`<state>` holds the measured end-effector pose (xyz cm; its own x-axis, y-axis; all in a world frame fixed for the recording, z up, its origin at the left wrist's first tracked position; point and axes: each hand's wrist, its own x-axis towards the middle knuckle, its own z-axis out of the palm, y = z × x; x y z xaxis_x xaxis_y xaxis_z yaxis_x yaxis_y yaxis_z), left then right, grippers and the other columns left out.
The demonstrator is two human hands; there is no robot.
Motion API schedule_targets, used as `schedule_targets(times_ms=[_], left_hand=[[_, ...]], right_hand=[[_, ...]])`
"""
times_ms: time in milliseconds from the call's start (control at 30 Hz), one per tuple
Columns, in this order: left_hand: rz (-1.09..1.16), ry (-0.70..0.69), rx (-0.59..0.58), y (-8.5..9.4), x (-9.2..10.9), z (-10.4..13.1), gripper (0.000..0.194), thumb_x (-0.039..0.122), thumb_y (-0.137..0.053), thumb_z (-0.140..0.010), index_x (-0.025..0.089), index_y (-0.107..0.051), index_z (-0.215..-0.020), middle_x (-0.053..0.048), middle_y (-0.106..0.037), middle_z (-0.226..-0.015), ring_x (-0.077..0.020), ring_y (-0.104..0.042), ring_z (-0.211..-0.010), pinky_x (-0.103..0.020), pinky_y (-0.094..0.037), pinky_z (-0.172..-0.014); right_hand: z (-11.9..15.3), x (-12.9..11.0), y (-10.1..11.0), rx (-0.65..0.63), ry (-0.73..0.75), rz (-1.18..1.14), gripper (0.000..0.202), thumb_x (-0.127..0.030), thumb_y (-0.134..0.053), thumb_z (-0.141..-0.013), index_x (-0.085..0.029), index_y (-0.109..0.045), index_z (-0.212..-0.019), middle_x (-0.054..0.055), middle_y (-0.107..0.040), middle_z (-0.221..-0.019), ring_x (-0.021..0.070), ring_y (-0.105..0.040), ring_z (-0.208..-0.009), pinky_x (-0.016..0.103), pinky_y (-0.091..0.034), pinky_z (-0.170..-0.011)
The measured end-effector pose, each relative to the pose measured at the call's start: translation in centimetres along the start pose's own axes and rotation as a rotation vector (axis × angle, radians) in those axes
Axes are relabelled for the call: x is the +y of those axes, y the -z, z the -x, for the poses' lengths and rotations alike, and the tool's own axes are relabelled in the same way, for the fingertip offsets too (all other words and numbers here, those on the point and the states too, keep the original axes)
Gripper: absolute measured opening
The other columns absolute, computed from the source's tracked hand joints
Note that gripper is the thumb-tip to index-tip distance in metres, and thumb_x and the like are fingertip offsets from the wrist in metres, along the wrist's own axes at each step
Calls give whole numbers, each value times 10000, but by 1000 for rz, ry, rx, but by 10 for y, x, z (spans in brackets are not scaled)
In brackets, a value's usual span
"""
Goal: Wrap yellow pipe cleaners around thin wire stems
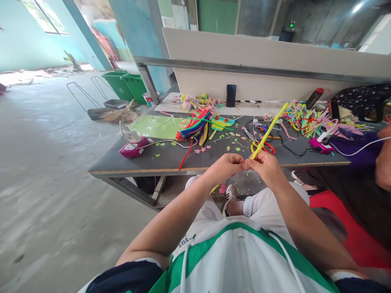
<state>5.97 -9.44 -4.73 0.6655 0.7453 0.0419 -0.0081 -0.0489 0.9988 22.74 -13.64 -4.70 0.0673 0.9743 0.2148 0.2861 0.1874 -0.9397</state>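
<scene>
My right hand (pixel 265 166) grips the lower end of a fuzzy yellow pipe cleaner (pixel 269 129), thick like a wrapped stem, which slants up and to the right over the bench. Against its fingertips my left hand (pixel 230 165) is closed in a pinch near that lower end; what lies between those fingers is hidden. Behind the stem, orange-handled scissors (pixel 269 148) lie on the grey bench top (pixel 137 156). To the left is a bundle of coloured pipe cleaners (pixel 198 126), with one red pipe cleaner (pixel 185 155) hanging toward the front edge.
Pink power strips (pixel 134 147) sit at both ends of the bench. A phone (pixel 231 95) leans on the back panel. Pipe-cleaner pieces (pixel 305 120) are heaped at right, and paper scraps are scattered about. Another person's hand (pixel 383 158) shows at the right edge, above a red stool (pixel 354 224).
</scene>
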Motion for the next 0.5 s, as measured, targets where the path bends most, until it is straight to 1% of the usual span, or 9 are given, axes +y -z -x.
schedule_targets(times_ms=[133,200,300,367,433,500], left_hand=[[284,61,-200,10,1,-1,349,422,-727,-670,116,-559,-680,60,-360,-522,-24,-251,-438,-191,-142,-427],[377,61,-250,14,2,0,348,411,-742,-660,114,-562,-683,63,-340,-512,-24,-245,-430,-192,-129,-423],[475,9,-234,16,2,3,320,377,-750,-657,111,-577,-698,44,-384,-533,-31,-292,-441,-191,-172,-426],[523,6,-211,15,3,7,307,358,-756,-653,112,-581,-706,33,-411,-551,-31,-305,-449,-188,-187,-429],[564,26,-212,12,3,12,291,334,-760,-655,110,-584,-712,29,-410,-569,-27,-296,-458,-183,-172,-428],[607,47,-242,8,4,16,274,305,-763,-657,105,-584,-715,33,-380,-582,-23,-272,-465,-180,-141,-426]], right_hand=[[-6,-7,-2,-135,-15,-285,230,-372,-739,-686,-178,-616,-672,-21,-576,-600,113,-484,-570,256,-387,-563],[-8,-10,-7,-157,-12,-392,230,-364,-755,-669,-177,-621,-674,-21,-577,-600,111,-490,-567,259,-401,-570],[-7,-14,-15,-145,0,-479,213,-357,-751,-678,-184,-628,-695,-10,-598,-625,130,-532,-600,289,-449,-622],[-6,-15,-20,-119,26,-489,207,-363,-744,-688,-193,-630,-718,-5,-600,-643,142,-545,-620,310,-470,-647],[-5,-16,-23,-116,73,-479,216,-377,-746,-684,-201,-629,-727,2,-597,-685,148,-546,-638,322,-478,-653],[-6,-17,-23,-130,153,-468,224,-393,-752,-676,-206,-633,-708,11,-584,-729,154,-543,-670,328,-478,-664]])
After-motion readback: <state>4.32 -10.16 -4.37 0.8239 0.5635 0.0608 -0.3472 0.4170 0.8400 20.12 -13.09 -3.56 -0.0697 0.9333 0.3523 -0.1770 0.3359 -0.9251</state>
